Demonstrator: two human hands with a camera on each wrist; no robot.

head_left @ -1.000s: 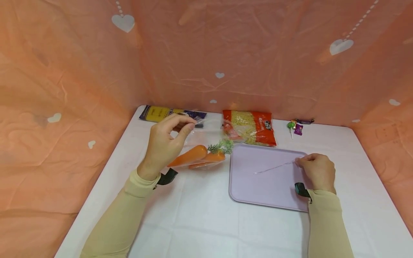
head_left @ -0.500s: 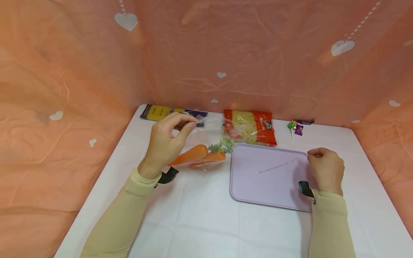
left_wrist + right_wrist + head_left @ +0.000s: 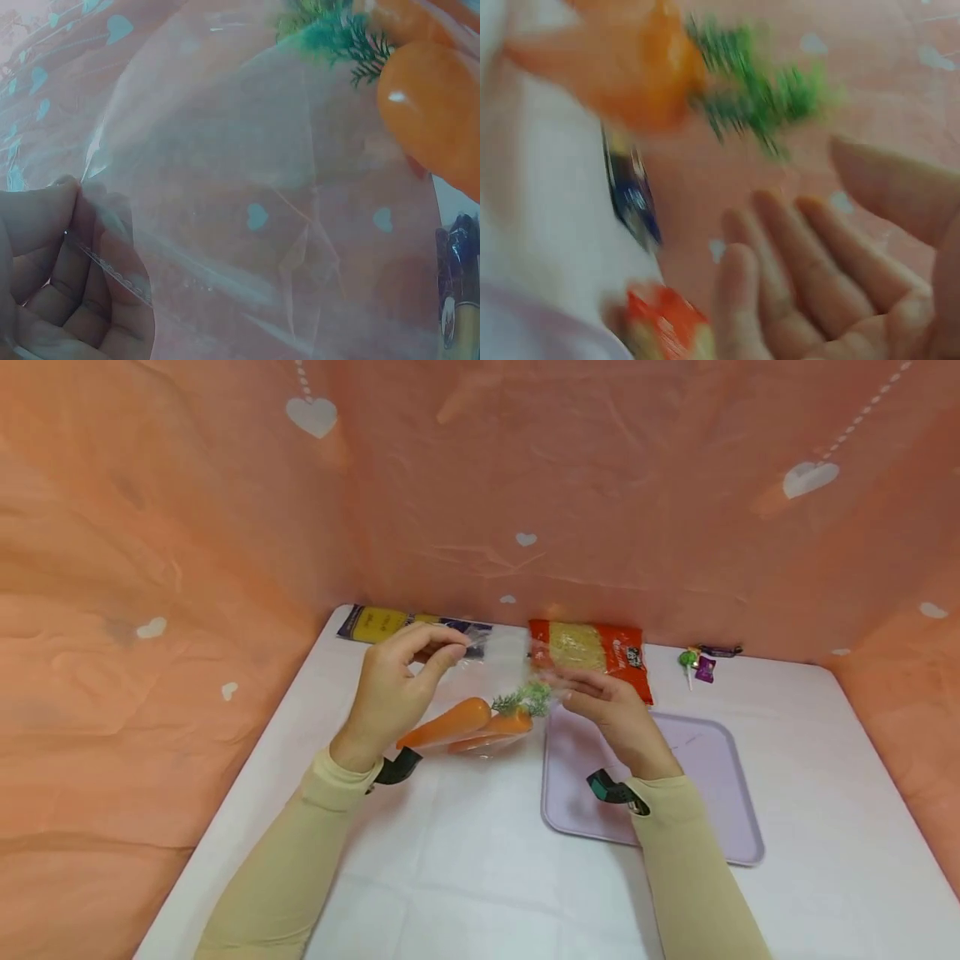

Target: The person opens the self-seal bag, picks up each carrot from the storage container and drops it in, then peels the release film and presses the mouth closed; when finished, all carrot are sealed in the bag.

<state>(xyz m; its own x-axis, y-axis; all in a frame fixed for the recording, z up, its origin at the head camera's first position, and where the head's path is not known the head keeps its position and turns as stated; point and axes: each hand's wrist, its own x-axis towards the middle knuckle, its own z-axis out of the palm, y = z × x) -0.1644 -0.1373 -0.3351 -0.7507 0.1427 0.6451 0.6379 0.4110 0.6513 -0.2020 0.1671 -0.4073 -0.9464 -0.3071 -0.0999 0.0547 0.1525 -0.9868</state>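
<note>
My left hand (image 3: 408,689) pinches the upper edge of a clear plastic bag (image 3: 217,150) between thumb and fingers. Two orange carrots (image 3: 453,722) with green leafy tops (image 3: 525,697) lie low in the bag. Beside the leafy end, my right hand (image 3: 611,714) reaches in from the right, fingers spread and thumb apart. In the right wrist view nothing lies between that hand's fingers (image 3: 817,262), and the carrots look blurred. A thin clear strip (image 3: 686,742) rests on the lilac tray (image 3: 727,802), below the right forearm.
Along the back of the white table lie a yellow and blue packet (image 3: 378,625) and a red pasta bag (image 3: 630,652). Several sweets, among them a green lollipop (image 3: 687,657), sit at the back right. An orange curtain (image 3: 600,485) encloses the table.
My right hand drops the clear strip onto the tray, draws back right, then swings left to the bag. The left hand keeps its pinch on the bag, nearly still.
</note>
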